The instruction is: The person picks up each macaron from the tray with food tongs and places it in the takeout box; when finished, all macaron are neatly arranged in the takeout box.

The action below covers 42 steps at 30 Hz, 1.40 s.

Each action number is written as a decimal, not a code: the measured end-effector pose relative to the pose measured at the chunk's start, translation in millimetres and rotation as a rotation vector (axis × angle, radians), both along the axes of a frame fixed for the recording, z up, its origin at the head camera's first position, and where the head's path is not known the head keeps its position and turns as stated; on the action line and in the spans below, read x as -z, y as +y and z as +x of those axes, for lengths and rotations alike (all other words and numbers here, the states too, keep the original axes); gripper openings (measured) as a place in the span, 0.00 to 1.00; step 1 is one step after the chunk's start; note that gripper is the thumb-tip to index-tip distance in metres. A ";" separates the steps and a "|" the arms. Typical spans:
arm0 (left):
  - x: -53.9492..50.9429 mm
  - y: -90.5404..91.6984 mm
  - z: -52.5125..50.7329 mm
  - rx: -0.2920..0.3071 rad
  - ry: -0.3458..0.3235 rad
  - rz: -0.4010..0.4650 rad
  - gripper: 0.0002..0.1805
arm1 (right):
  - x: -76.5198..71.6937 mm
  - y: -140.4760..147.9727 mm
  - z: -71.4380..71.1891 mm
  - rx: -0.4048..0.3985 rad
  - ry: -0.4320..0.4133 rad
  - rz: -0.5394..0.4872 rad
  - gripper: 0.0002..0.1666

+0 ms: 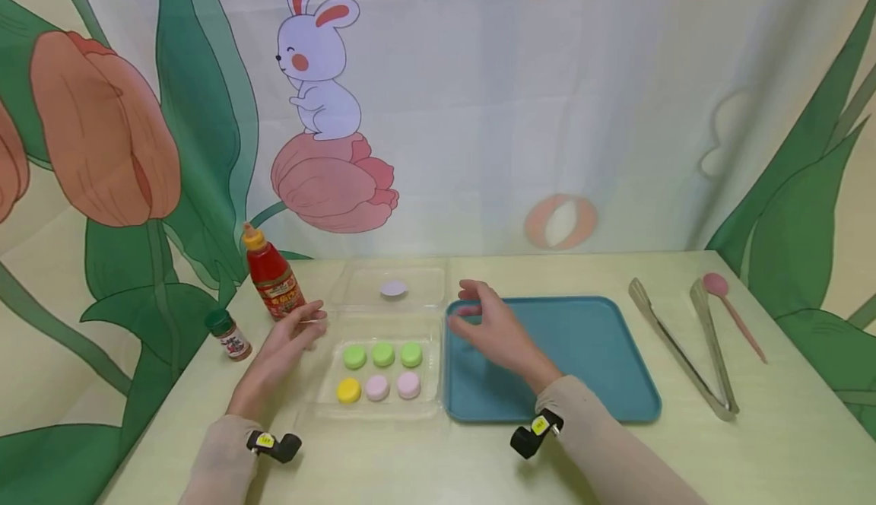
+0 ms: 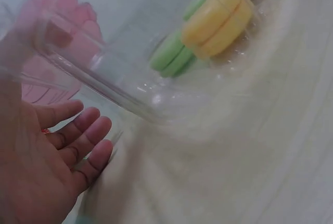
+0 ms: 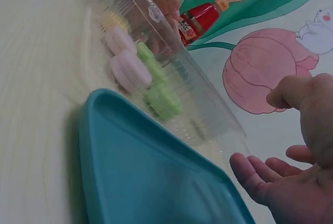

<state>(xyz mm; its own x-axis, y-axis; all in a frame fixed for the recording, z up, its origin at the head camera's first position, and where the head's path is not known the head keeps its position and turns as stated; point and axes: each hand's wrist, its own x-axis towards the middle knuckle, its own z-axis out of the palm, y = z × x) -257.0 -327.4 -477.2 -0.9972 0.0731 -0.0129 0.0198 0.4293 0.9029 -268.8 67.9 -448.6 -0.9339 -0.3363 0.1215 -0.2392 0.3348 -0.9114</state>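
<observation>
A clear plastic box (image 1: 322, 398) lies between the hands with its lid (image 1: 424, 288) folded back and a pale oval sticker (image 1: 393, 289) on that lid. In it sit three green macarons (image 1: 382, 354), a yellow macaron (image 1: 348, 390) and two pink macarons (image 1: 408, 385). My left hand (image 1: 284, 345) hovers at the box's left side, fingers apart and slightly bent, holding nothing. Above the teal tray (image 1: 588, 360), near the box's right edge, is my right hand (image 1: 499, 334). Its thumb and fingers are spread with nothing between them, as the right wrist view shows.
Behind my left hand stands a red sauce bottle (image 1: 274, 277), with a small green-capped spice jar (image 1: 229, 335) left of it. Metal tongs (image 1: 684, 357) and a pink spoon (image 1: 735, 311) lie right of the tray. A printed curtain (image 1: 465, 109) hangs behind the table.
</observation>
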 end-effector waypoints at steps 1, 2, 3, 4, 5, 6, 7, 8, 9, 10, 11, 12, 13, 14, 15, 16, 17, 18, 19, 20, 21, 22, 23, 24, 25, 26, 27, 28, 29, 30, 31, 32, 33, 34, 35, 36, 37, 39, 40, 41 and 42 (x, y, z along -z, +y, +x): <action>1.5 0.1 -0.9 0.004 -0.004 0.015 0.35 | 1.6 -3.3 -1.8 -0.001 -0.024 -0.018 0.45; 2.7 -0.1 -1.6 0.008 -0.009 0.029 0.35 | 2.9 -6.3 -3.7 -0.001 -0.048 -0.028 0.45; 4.1 -0.5 -2.1 0.004 -0.014 0.041 0.34 | 4.6 -9.0 -5.8 -0.003 -0.071 -0.042 0.45; 5.3 -0.8 -2.5 0.003 -0.016 0.052 0.34 | 6.5 -11.6 -7.9 -0.005 -0.094 -0.054 0.46; 6.4 -1.2 -2.8 -0.002 -0.021 0.063 0.33 | 8.2 -14.1 -10.0 -0.004 -0.117 -0.067 0.46; 7.2 -1.7 -3.1 -0.003 -0.027 0.074 0.33 | 9.7 -16.6 -12.0 0.001 -0.142 -0.079 0.46; 7.9 -2.2 -3.4 -0.008 -0.033 0.087 0.33 | 11.4 -18.8 -13.8 0.008 -0.154 -0.085 0.46; 8.4 -2.5 -3.5 -0.010 -0.037 0.097 0.33 | 12.7 -21.0 -15.4 0.015 -0.169 -0.098 0.46; 8.9 -2.7 -3.6 -0.014 -0.040 0.109 0.33 | 13.7 -23.0 -16.8 0.021 -0.182 -0.114 0.46; 9.1 -2.8 -3.7 -0.015 -0.041 0.120 0.32 | 14.3 -24.7 -17.9 0.026 -0.191 -0.127 0.45; 9.1 -2.8 -3.6 -0.014 -0.039 0.131 0.32 | 14.8 -26.1 -18.9 0.029 -0.197 -0.140 0.44; 8.7 -2.8 -3.4 -0.010 -0.036 0.140 0.32 | 15.1 -27.4 -19.7 0.028 -0.205 -0.154 0.43; 8.5 -2.7 -3.2 -0.010 -0.032 0.149 0.32 | 15.2 -28.4 -20.4 0.023 -0.210 -0.167 0.42; 8.0 -2.4 -2.6 -0.006 -0.024 0.161 0.32 | 14.9 -29.2 -20.9 0.021 -0.219 -0.178 0.41; 7.5 -2.1 -2.1 -0.005 -0.019 0.173 0.32 | 14.4 -29.7 -21.3 0.018 -0.225 -0.185 0.40; 6.9 -1.8 -1.8 -0.002 -0.015 0.185 0.33 | 14.1 -30.1 -21.7 0.016 -0.232 -0.194 0.40; 6.2 -1.5 -1.5 0.001 -0.013 0.194 0.34 | 13.8 -30.3 -22.1 0.014 -0.233 -0.200 0.39; 5.8 -1.3 -1.2 0.004 -0.010 0.203 0.35 | 13.6 -30.8 -22.5 0.014 -0.240 -0.210 0.39; 5.6 -0.9 -0.9 0.002 -0.009 0.214 0.36 | 13.4 -31.0 -23.2 0.013 -0.245 -0.222 0.39; 5.4 -0.8 -0.7 0.002 -0.007 0.226 0.37 | 13.2 -31.4 -23.9 0.014 -0.249 -0.235 0.39; 5.5 -0.8 -0.9 0.001 -0.007 0.234 0.37 | 13.1 -31.6 -24.5 0.016 -0.250 -0.246 0.39; 5.7 -0.9 -1.1 0.003 -0.007 0.245 0.38 | 13.3 -31.8 -25.1 0.016 -0.249 -0.258 0.39; 5.9 -0.9 -1.2 0.004 -0.004 0.257 0.38 | 13.2 -32.1 -25.5 0.017 -0.247 -0.269 0.39; 6.2 -0.8 -1.4 0.005 -0.002 0.271 0.37 | 13.2 -32.3 -26.0 0.018 -0.249 -0.282 0.38; 6.6 -0.8 -1.7 0.002 -0.001 0.282 0.37 | 13.2 -32.4 -26.1 0.016 -0.245 -0.292 0.38; 7.1 -0.9 -2.1 0.003 0.001 0.293 0.36 | 13.3 -32.5 -26.1 0.015 -0.240 -0.299 0.36; 7.4 -0.8 -2.2 0.004 0.004 0.304 0.36 | 13.3 -32.4 -25.9 0.011 -0.235 -0.308 0.35; 7.9 -0.7 -2.4 0.005 0.005 0.318 0.35 | 13.2 -32.4 -25.6 0.007 -0.231 -0.318 0.33; 8.5 -0.6 -2.5 0.005 0.008 0.331 0.35 | 13.3 -32.3 -25.3 0.004 -0.227 -0.327 0.32; 9.2 -0.7 -2.6 0.004 0.010 0.342 0.34 | 13.3 -32.1 -24.8 0.002 -0.224 -0.334 0.30; 9.9 -0.7 -2.7 0.004 0.013 0.353 0.34 | 13.6 -31.8 -24.5 0.000 -0.220 -0.340 0.27; 10.4 -0.6 -2.6 0.005 0.018 0.365 0.33 | 13.9 -31.7 -24.2 -0.002 -0.216 -0.346 0.25; 11.0 -0.6 -2.4 0.005 0.020 0.373 0.33 | 14.2 -31.5 -23.9 -0.005 -0.215 -0.353 0.22; 11.5 -0.8 -2.4 0.004 0.022 0.379 0.32 | 14.5 -31.4 -23.8 -0.005 -0.217 -0.365 0.18; 11.6 -0.8 -2.0 0.005 0.026 0.384 0.31 | 14.9 -31.3 -23.7 -0.006 -0.227 -0.387 0.15; 11.6 -1.0 -1.4 0.006 0.029 0.384 0.29 | 14.9 -31.3 -23.7 -0.005 -0.238 -0.411 0.11; 11.5 -1.1 -0.8 0.006 0.030 0.386 0.27 | 15.0 -31.4 -23.7 -0.003 -0.251 -0.437 0.09; 11.0 -1.5 0.5 0.007 0.028 0.389 0.24 | 15.0 -31.4 -23.8 0.004 -0.282 -0.491 0.09; 10.4 -1.5 1.8 0.004 0.025 0.389 0.23 | 14.8 -31.2 -23.6 0.010 -0.297 -0.514 0.11; 10.3 -1.6 3.0 0.004 0.027 0.384 0.24 | 14.6 -31.1 -23.4 0.015 -0.307 -0.528 0.12; 10.0 -1.7 3.9 0.005 0.025 0.378 0.26 | 14.2 -30.9 -23.0 0.020 -0.310 -0.527 0.13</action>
